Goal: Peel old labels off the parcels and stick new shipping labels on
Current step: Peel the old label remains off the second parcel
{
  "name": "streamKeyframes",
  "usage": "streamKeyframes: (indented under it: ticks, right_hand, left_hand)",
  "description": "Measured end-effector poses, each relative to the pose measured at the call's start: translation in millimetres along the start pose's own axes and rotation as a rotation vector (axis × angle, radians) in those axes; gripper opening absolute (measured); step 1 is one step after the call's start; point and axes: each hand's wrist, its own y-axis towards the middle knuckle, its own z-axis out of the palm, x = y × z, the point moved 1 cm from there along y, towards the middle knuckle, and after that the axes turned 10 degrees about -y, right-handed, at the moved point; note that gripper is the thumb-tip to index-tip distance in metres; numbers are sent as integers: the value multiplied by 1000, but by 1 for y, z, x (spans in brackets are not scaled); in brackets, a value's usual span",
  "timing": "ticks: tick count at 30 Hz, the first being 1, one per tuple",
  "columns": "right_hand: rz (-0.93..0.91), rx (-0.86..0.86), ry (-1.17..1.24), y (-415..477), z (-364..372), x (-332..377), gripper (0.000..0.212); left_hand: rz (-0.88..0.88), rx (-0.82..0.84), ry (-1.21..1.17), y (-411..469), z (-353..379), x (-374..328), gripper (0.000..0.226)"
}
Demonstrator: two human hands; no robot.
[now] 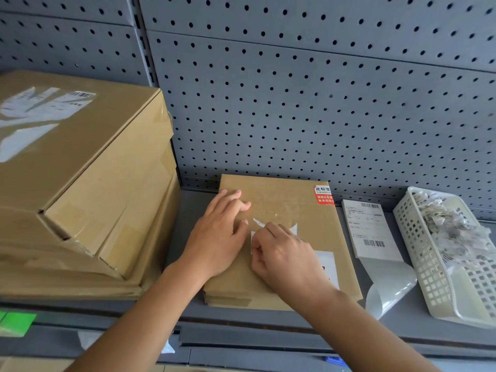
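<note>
Broadly, a grey pegboard (pixel 322 103) fills the upper part of the frame; a stack of big cardboard boxes (pixel 80 183) takes up the left side, its top box carrying torn white label scraps. Both stand on a grey shelf (pixel 185 226).

The parcel (pixel 284 202), flat and brown, lies on the shelf at the centre of the frame, just right of the stack; its long axis seems to run from the lower edge of the frame up toward the pegboard, with a short end facing the pegboard.

At the far right sits a white slotted basket (pixel 418 251) holding crumpled label shreds; between it and the parcel lies a new shipping label (pixel 370 229), long axis also running up the frame, its glossy backing curling at the lower end.

The left hand (pixel 217 237) rests flat on the parcel's left half, fingers (pixel 228 197) nearly straight and spread, gripping nothing; the right hand (pixel 287 259) sits mid-parcel, fingers curled and pinching the torn white old label (pixel 292 228). A red sticker (pixel 323 194) marks the parcel's upper right corner.
</note>
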Motion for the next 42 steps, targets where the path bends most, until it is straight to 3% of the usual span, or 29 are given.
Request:
streamKeyframes:
  ticks: [6, 10, 14, 17, 21, 30, 34, 42]
  right_hand:
    - [24, 149, 202, 0, -6, -12, 5]
    - [-42, 172, 172, 1, -6, -10, 4]
    - [-63, 111, 58, 1, -1, -3, 20]
    - [-37, 107, 14, 4, -3, 2, 12]
    - [-6, 130, -55, 5, -2, 7, 27]
    - [133, 173, 139, 6, -2, -7, 8]
    - [95, 223, 233, 3, -13, -11, 14]
    - [76, 267, 78, 1, -13, 0, 22]
  left_hand:
    - [-2, 2, 5, 0, 0, -1, 37]
    - [-3, 1, 1, 0, 0, -1, 36]
    - [-6, 1, 10, -1, 0, -2, 38]
    - [-8, 6, 14, -1, 0, -2, 38]
    - [-6, 0, 4, -1, 0, -2, 37]
    - [-17, 11, 6, -2, -1, -3, 37]
    - [-13, 8, 7, -2, -1, -3, 37]
    - [-6, -1, 5, -1, 0, -1, 36]
